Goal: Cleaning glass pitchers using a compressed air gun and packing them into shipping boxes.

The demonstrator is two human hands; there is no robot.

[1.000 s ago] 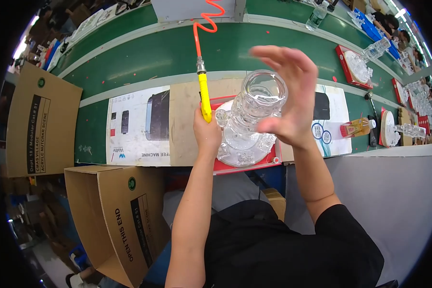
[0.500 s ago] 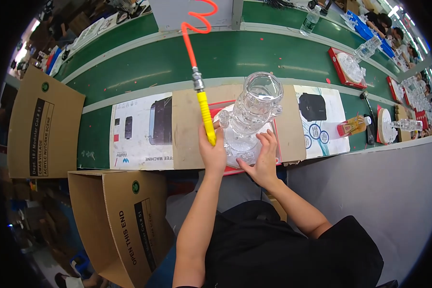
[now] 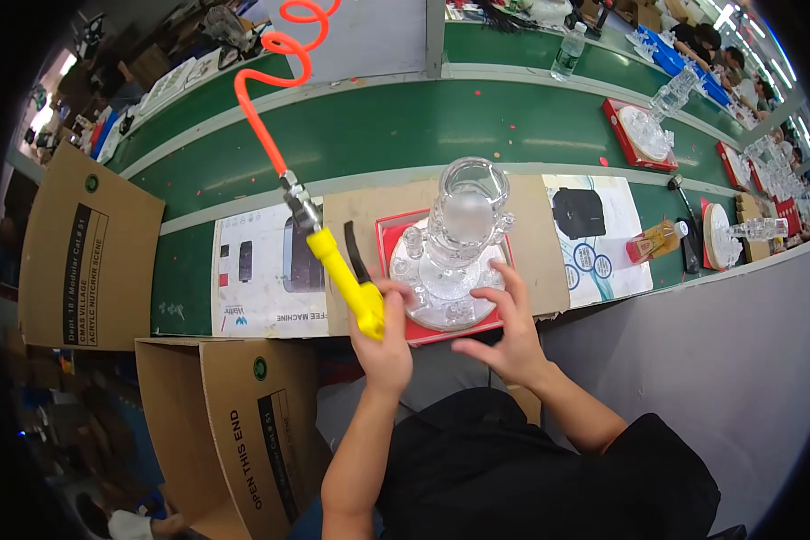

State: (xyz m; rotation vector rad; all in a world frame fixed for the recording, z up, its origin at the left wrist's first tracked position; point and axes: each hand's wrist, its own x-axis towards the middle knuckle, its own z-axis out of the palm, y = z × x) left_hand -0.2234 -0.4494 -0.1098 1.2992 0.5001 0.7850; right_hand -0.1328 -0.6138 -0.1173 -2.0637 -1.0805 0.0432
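Observation:
My left hand [image 3: 386, 344] is wrapped round a yellow air blow gun [image 3: 349, 292], with its black lever facing the middle of the bench. A coiled orange air hose [image 3: 263, 130] joins the gun through a metal coupling. To the right of the gun stands a clear acrylic ornament [image 3: 463, 220], tower-shaped, on a round base with small clear pieces around it. It rests in a shallow red box tray [image 3: 389, 232]. My right hand [image 3: 510, 335] is beside the base at its near right, fingers spread and curved, holding nothing.
Flattened printed cardboard [image 3: 355, 193] covers the bench front. Tall cartons stand at left, one an open carton [image 3: 243, 423] below the bench edge. Right lie a drink bottle [image 3: 657, 241], a black-handled tool [image 3: 688, 238] and another ornament in a red tray [image 3: 641, 135]. A water bottle [image 3: 568, 54] stands behind.
The blow gun and my left hand have moved left and nearer me, away from the ornament. My right hand has drawn back slightly to the right from the base.

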